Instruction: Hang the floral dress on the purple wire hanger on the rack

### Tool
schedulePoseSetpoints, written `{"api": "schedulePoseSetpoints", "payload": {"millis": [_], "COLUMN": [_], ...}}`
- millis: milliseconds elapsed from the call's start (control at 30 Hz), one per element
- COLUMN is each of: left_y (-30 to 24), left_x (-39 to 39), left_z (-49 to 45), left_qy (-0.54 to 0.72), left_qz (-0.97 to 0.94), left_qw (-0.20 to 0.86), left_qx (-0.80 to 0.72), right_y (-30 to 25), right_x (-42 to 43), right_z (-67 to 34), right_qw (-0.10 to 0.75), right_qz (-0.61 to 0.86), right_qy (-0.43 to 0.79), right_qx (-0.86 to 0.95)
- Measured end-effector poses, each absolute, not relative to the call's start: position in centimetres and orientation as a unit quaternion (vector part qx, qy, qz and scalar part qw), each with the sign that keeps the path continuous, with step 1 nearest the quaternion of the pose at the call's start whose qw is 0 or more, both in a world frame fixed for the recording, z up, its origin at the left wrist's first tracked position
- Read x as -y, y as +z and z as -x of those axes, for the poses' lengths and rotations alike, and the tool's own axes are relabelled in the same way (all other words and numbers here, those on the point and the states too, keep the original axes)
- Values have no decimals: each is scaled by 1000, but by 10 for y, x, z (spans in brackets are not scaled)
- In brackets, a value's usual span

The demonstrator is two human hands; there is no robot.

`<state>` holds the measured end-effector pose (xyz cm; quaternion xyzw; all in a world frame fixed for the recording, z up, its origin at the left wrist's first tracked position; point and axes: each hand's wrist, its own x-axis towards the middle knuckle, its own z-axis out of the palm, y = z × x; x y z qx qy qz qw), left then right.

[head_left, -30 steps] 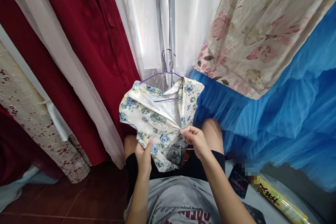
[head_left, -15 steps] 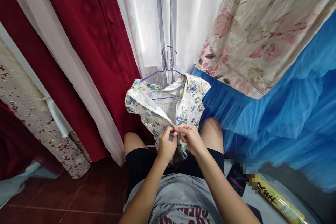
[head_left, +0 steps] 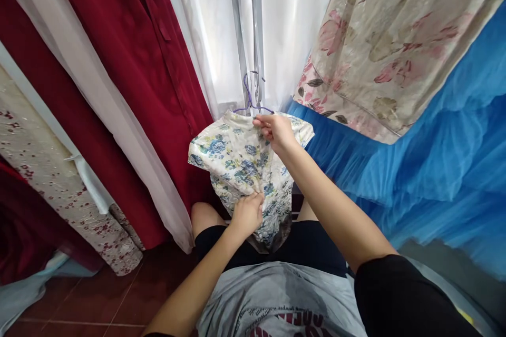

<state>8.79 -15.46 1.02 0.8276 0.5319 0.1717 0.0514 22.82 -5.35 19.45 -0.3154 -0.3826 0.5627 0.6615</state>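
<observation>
A cream dress (head_left: 241, 155) with blue flowers and short cap sleeves hangs on a purple wire hanger (head_left: 250, 107) in front of my lap. Its centre opening is drawn together up to the neck. At the neckline, my right hand (head_left: 276, 130) has its fingertips pinched on the edge; whether a small zip pull is between them I cannot tell. Lower down, the fingers of my left hand (head_left: 247, 213) are closed on the fabric beside the centre seam. The dress's lower end falls between my thighs and looks dark and bunched.
Dark red cloth (head_left: 130, 89) and pale lengths hang on the left. White cloth (head_left: 276, 26) and grey straps (head_left: 256, 21) are behind the hanger. A pink-flowered beige cloth (head_left: 371, 68) and blue tulle (head_left: 427, 179) hang on the right. Red-brown tiles (head_left: 98, 300) cover the floor.
My right hand has gone from beside my left hand up to the neckline. The dress's open V-shaped front has closed. My left hand has shifted slightly down and still grips the fabric.
</observation>
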Motion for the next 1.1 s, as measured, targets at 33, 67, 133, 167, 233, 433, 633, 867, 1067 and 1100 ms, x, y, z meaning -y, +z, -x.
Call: {"api": "schedulePoseSetpoints", "payload": {"millis": [33,67,133,167,233,433,633,867,1067,1100], "left_y": [10,13,29,43,81,187,211,218,209,203], "left_x": [149,144,132,126,115,84,72,56,17,12], "left_z": [-84,-80,-74,-73,-72,-79,-92,-79,-7,6], "left_qy": [182,202,290,355,486,443,523,675,807,825], "left_qz": [-823,-817,-797,-783,-744,-813,-777,-680,-485,-439], "left_qw": [74,98,130,126,83,-63,-90,1,101,125], "left_qx": [-534,-532,-513,-496,-450,-373,-339,-285,-321,-334], "right_y": [192,189,179,173,164,157,161,144,97,90], "right_x": [56,59,67,71,78,81,70,72,83,86], "right_z": [-229,-229,-227,-226,-223,-224,-226,-224,-227,-225], "right_qw": [658,658,661,664,664,670,674,652,620,615], "right_qz": [314,311,303,298,288,261,290,287,306,313], "right_qy": [558,550,533,524,514,498,446,446,462,464], "right_qx": [396,409,432,442,461,485,513,541,555,556]}}
